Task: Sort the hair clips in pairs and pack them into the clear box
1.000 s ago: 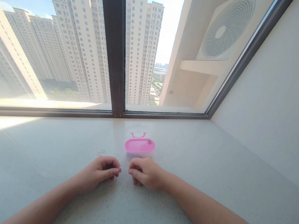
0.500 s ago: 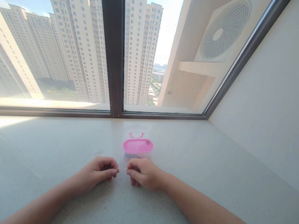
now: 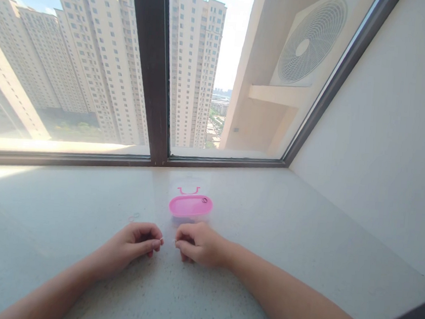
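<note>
My left hand (image 3: 142, 240) is pinched, thumb against forefinger, and a tiny white thing (image 3: 161, 240) shows at its fingertips. Facing it across a narrow gap, my right hand (image 3: 199, 244) makes a similar pinch. A pale bit (image 3: 174, 241) peeks out at the right fingertips, too small to name; whether the two bits are one piece cannot be told. Just behind my right hand is an oval box with a pink lid (image 3: 189, 206). On that lid lies a small dark ring (image 3: 205, 200). Thin pale loops (image 3: 133, 216) rest on the surface behind my left hand.
A pink handle (image 3: 189, 191) lies behind the box. Both forearms lie over a pale speckled sill (image 3: 302, 237). A dark-framed window (image 3: 161, 125) borders it at the back, and a white wall (image 3: 377, 144) rises on the right. A dark edge shows at lower right.
The whole view has shifted, so everything appears slightly farther left. Both hands keep their pinches, with about the same gap between them.
</note>
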Action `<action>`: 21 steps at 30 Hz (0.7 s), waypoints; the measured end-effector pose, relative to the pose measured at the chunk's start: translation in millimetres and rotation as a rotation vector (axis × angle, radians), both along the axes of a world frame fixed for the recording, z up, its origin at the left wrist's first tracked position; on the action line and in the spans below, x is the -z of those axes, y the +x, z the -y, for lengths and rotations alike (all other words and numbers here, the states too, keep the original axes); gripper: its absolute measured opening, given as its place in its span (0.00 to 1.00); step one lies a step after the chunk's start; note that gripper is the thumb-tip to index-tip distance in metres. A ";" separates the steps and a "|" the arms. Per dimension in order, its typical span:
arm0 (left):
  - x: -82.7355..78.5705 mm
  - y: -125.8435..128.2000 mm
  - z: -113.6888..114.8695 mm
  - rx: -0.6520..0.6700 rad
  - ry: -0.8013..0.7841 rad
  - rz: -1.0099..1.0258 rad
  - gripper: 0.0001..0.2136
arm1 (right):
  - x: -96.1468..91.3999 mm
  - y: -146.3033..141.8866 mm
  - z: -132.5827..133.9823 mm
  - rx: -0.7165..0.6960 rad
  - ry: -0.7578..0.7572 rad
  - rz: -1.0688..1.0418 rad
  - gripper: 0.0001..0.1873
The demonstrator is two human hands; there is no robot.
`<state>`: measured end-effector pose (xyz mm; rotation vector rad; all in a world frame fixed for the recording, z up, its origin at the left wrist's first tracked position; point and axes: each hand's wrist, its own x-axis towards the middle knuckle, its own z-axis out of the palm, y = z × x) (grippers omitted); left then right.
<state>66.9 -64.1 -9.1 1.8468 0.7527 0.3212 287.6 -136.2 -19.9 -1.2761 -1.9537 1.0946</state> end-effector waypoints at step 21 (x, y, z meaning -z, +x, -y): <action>-0.9 0.7 1.4 -0.003 -0.015 0.006 0.10 | -2.4 0.2 0.2 -0.017 0.007 -0.014 0.02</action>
